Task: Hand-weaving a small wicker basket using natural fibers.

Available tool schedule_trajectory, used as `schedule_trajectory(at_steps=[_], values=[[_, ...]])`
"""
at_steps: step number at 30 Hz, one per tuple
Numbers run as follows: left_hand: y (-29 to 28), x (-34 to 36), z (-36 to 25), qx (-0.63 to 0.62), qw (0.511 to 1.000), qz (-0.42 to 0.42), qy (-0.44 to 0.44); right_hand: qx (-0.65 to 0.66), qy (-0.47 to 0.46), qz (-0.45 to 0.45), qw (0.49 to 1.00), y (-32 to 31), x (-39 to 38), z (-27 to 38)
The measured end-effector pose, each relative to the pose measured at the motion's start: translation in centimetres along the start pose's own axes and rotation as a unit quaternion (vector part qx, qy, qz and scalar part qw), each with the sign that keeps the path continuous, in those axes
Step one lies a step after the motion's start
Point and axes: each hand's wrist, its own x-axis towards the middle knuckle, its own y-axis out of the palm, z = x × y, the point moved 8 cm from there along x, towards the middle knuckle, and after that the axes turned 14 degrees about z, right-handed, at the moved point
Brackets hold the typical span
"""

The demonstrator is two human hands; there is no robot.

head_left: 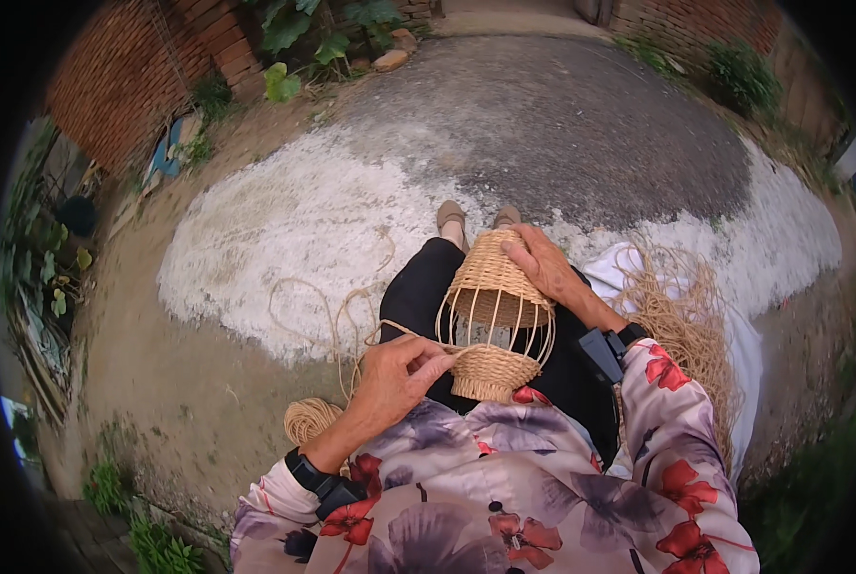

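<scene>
A woven tan basket lies on my lap, with a band of bare upright ribs between its wide woven part and a narrower woven end near my body. My right hand grips the far woven part, thumb on the near side and fingers over the outside. My left hand is closed in a pinch at the left of the narrow end, holding a strand of twisted cord. From there the cord loops loosely to the left over the ground. The tip of the pinch is partly hidden by my fingers.
A ball of cord rests on the ground by my left forearm. To my right, a heap of loose cord lies on a white cloth. Brick walls and leafy plants stand beyond the paved yard.
</scene>
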Motion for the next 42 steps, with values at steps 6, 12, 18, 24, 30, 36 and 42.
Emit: schedule_trajectory(at_steps=[6, 12, 18, 24, 30, 36, 42], values=[[6.9, -2.9, 8.0, -0.580, 0.743, -0.026, -0.332, -0.008, 0.019, 0.033, 0.999, 0.1, -0.2, 0.4], [5.2, 1.4, 7.9, -0.652, 0.734, -0.080, -0.172, -0.003, -0.005, 0.010, 1.000, -0.1, -0.3, 0.8], [3.6, 6.6, 4.2, -0.408, 0.898, 0.092, -0.136, 0.002, 0.006, 0.010, 1.000, 0.1, -0.1, 0.3], [2.5, 8.5, 4.5, -0.157, 0.981, 0.033, -0.104, 0.010, 0.003, 0.006, 1.000, 0.0, -0.1, 0.2], [2.0, 7.8, 2.3, -0.033, 0.998, 0.002, -0.059, 0.008, -0.005, 0.008, 1.000, 0.1, -0.2, 0.1], [2.2, 6.6, 3.0, -0.122, 0.988, 0.000, -0.092, 0.008, -0.009, 0.010, 1.000, 0.1, -0.2, 0.2], [2.5, 2.6, 6.5, -0.116, 0.978, -0.026, -0.171, 0.001, -0.003, 0.005, 1.000, 0.0, -0.3, 0.3]])
